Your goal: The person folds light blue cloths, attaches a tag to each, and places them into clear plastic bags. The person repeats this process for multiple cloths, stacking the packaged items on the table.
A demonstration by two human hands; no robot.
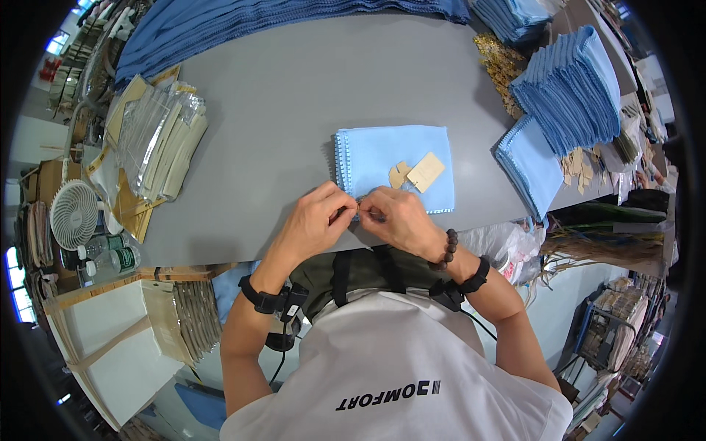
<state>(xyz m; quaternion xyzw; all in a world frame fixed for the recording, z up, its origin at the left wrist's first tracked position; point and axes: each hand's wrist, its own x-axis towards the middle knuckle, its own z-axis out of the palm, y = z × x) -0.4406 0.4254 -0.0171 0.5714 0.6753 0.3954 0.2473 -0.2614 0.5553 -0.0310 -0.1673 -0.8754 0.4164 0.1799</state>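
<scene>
A folded light-blue cloth with stitched edges lies on the grey table in front of me. On top of it rest a tan rectangular hang tag and a smaller, shaped tan tag. At the cloth's near left corner, my left hand and my right hand meet, fingertips pinched close together. Whatever sits between the fingertips is too small and covered to name. The right fingers are curled just below the tags. A beaded bracelet circles the right wrist, and both wrists wear black straps.
Clear plastic bags lie in a pile at the left. Folded blue cloths are stacked at the right, beside gold-coloured pins and loose tan tags. Blue fabric lines the far edge. A white fan and bottles stand left.
</scene>
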